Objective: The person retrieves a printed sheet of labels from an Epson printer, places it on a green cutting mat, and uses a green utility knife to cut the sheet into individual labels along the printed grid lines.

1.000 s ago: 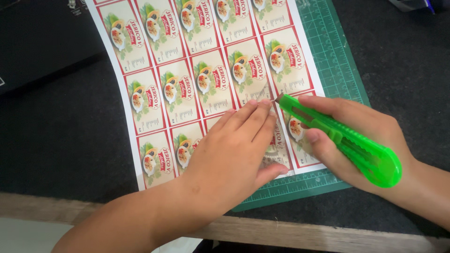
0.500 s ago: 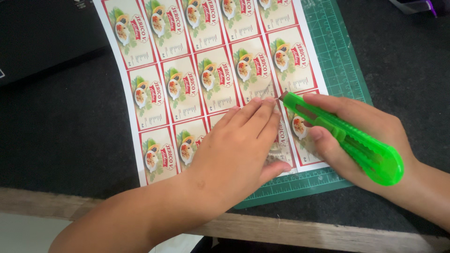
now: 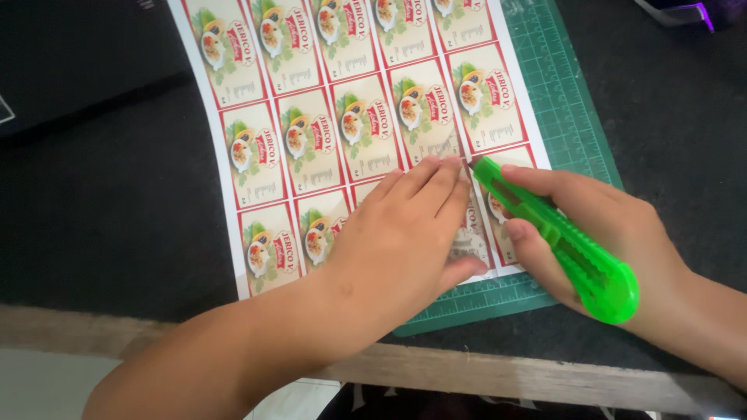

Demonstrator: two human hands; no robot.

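Observation:
A sheet of printed labels (image 3: 327, 124), each a cream rectangle with a red border and a food picture, lies on a green cutting mat (image 3: 564, 117). My left hand (image 3: 405, 241) lies flat on the sheet's lower right part, fingers together, pressing it down. My right hand (image 3: 607, 229) grips a bright green utility knife (image 3: 556, 237). The knife's tip touches the sheet just right of my left fingertips, on the line between two label columns.
The mat lies on a dark grey table surface (image 3: 109, 202) with a wooden front edge (image 3: 498, 377). A black flat object (image 3: 62, 62) sits at the upper left. A dark item with a purple part (image 3: 692, 12) shows at the top right corner.
The knife has tilted a little more upright in my right hand and its rear end has swung towards me. The left hand stays pressed on the sheet. The view has shifted slightly.

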